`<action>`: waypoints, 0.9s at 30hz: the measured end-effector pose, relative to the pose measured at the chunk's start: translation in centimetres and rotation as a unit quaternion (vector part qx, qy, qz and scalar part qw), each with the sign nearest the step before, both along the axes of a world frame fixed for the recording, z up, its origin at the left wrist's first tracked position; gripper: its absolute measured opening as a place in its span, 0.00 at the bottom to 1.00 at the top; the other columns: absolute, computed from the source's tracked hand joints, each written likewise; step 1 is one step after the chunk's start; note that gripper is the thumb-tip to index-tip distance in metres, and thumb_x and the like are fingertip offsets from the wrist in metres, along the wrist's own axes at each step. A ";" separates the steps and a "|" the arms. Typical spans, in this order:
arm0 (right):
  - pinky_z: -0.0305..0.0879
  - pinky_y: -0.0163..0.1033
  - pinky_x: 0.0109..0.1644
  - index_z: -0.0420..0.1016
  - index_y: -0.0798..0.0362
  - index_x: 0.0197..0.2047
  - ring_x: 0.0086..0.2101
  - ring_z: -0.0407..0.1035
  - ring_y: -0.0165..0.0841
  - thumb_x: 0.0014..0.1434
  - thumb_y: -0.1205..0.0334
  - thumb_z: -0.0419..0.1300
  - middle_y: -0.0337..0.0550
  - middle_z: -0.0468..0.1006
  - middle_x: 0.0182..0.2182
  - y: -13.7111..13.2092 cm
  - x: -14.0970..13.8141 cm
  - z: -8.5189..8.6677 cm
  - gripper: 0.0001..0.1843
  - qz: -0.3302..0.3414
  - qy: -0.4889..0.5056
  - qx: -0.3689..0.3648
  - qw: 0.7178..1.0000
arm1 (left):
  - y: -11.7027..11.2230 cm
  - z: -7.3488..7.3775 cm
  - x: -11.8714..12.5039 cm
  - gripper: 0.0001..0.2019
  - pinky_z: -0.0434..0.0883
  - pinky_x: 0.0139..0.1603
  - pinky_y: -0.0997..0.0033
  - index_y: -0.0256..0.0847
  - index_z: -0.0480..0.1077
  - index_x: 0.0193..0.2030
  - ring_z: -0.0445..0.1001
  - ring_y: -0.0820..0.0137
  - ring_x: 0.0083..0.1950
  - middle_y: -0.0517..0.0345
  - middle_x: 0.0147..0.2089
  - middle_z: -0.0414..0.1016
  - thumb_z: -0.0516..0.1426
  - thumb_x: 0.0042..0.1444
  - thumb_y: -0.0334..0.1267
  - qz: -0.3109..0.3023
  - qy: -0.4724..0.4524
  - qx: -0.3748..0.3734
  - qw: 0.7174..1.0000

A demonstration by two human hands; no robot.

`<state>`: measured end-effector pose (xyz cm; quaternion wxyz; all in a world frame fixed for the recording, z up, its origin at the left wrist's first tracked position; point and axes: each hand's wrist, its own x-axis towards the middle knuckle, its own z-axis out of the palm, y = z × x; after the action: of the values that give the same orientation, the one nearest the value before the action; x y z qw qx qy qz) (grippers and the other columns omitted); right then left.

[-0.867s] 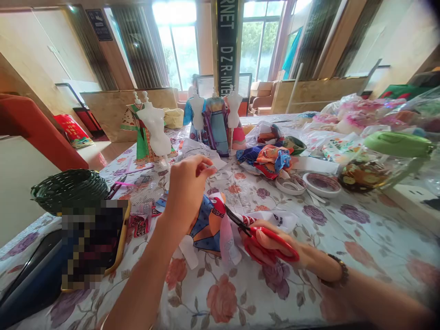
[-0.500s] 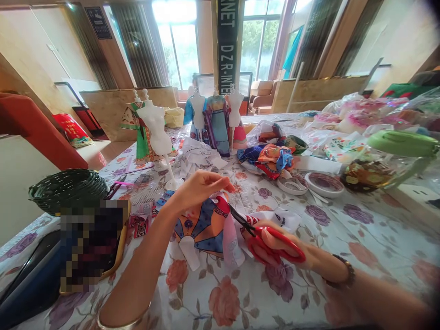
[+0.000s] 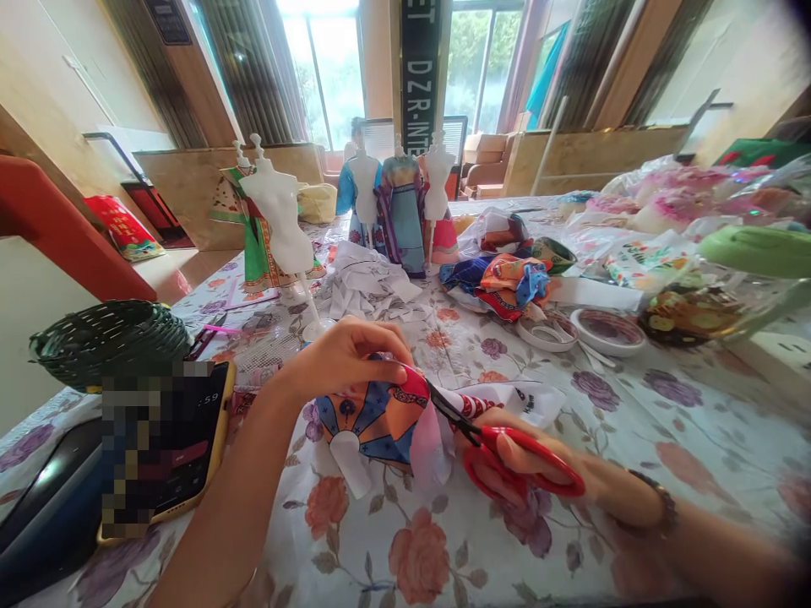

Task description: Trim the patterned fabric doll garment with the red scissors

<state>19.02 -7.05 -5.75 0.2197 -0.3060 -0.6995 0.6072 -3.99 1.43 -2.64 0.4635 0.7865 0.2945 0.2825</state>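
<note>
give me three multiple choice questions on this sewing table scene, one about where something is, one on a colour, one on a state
1. Where is the phone with the yellow case?
A. on the table left of the left hand
B. in the green basket
C. beside the glass jar

2. What colour are the handles of the scissors?
A. blue
B. red
C. black

3. What is the bare white mannequin at the left doing?
A. lying flat
B. standing upright on its stand
C. held in a hand

Answers:
1 A, the phone lies on the flowered tablecloth near the left forearm.
2 B, the loops around the fingers of the right hand are bright red.
3 B, it stands on its thin post, undressed, with no hand on it; the left hand's grip is on the doll garment instead.
</note>
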 end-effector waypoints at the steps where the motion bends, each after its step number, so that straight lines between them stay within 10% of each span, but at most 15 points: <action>1: 0.53 0.38 0.22 0.50 0.47 0.14 0.18 0.53 0.30 0.57 0.27 0.42 0.38 0.60 0.14 0.0 0.0 -0.1 0.35 -0.002 0.004 -0.001 1.000 | -0.1 0.0 0.0 0.04 0.71 0.35 0.73 0.42 0.79 0.26 0.73 0.71 0.34 0.57 0.32 0.74 0.67 0.47 0.38 -0.001 -0.008 0.003 1.000; 8: 0.46 0.37 0.22 0.53 0.48 0.15 0.17 0.50 0.28 0.59 0.28 0.43 0.36 0.58 0.14 -0.5 -0.2 -0.8 0.35 -0.027 0.036 -0.004 0.999 | -0.5 0.3 0.1 0.04 0.73 0.47 0.67 0.42 0.80 0.30 0.76 0.64 0.48 0.51 0.47 0.78 0.65 0.54 0.38 -0.054 -0.028 0.007 0.998; 13: 0.50 0.37 0.22 0.53 0.48 0.17 0.18 0.49 0.28 0.58 0.27 0.43 0.36 0.58 0.15 -0.3 0.1 -0.9 0.35 -0.023 0.030 -0.017 0.999 | -0.3 -0.2 0.4 0.08 0.67 0.57 0.60 0.42 0.79 0.33 0.75 0.62 0.47 0.54 0.36 0.79 0.67 0.50 0.42 -0.087 -0.024 -0.001 0.996; 27: 0.53 0.31 0.20 0.56 0.51 0.20 0.17 0.53 0.24 0.56 0.26 0.49 0.34 0.59 0.17 0.0 0.7 -2.4 0.36 0.005 0.030 -0.063 0.998 | -0.5 -0.8 0.6 0.04 0.69 0.43 0.69 0.44 0.81 0.33 0.72 0.69 0.38 0.59 0.32 0.78 0.68 0.48 0.34 -0.109 -0.021 -0.012 0.994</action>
<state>19.68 -7.08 -8.17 0.2178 -0.2973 -0.6543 0.6603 -3.41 0.95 -3.41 0.5069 0.8021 0.2008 0.2435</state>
